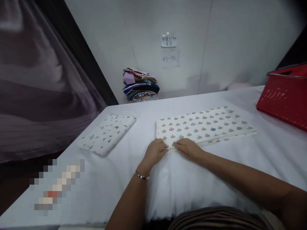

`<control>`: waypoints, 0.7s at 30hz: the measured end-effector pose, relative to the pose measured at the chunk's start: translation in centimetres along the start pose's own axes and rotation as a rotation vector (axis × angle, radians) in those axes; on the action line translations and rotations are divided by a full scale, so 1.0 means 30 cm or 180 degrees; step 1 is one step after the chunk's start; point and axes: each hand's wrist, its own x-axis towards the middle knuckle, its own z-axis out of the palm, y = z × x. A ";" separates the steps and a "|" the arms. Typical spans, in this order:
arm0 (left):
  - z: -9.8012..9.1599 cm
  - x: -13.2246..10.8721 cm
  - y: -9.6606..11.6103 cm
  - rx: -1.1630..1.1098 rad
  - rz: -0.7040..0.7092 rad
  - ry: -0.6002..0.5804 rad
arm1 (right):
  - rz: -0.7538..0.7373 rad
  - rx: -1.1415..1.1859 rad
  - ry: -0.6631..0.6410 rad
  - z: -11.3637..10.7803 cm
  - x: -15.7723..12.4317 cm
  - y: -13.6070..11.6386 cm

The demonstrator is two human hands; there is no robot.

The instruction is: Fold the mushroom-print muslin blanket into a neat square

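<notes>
White table (124, 179) fills most of the lower view, its near left corner running out of frame. Mauve curtain (43, 80) at left, cut off by the frame. Red basket (283, 95) at right, also cut off; contents not visible. Folded cloth (199, 126) with grey motifs lies flat right of centre, its near left corner under the hands; the layers beneath are hidden. Smaller folded cloth (107, 132) well apart to its left. Pixelated patch (59, 188) near the left edge masks whatever is there. Clothes pile (140, 84) beyond the far edge, base hidden by the table. Left hand (157, 151) reaches up from below, fingers curled inward at the corner; right hand (189, 148) comes in from the right, fingertips pointing left on the near edge. Both touch the cloth; cannot tell whether they pinch or press. Upper wall sheet (168, 41): writing blurred; lower sheet (169, 58) reads "45-50". Metal bracelet (142, 175) on left wrist.
</notes>
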 end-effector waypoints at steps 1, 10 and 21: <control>-0.002 0.001 -0.001 -0.0021 -0.0012 -0.0007 | 0.0015 -0.0036 0.0036 -0.024 -0.029 0.026; -0.010 -0.003 0.022 -0.0004 0.0054 0.0167 | 0.0749 -0.0511 0.0156 -0.253 -0.319 0.236; 0.000 0.011 0.043 0.0128 0.0040 0.0022 | 0.0565 -0.0744 0.0087 -0.245 -0.297 0.244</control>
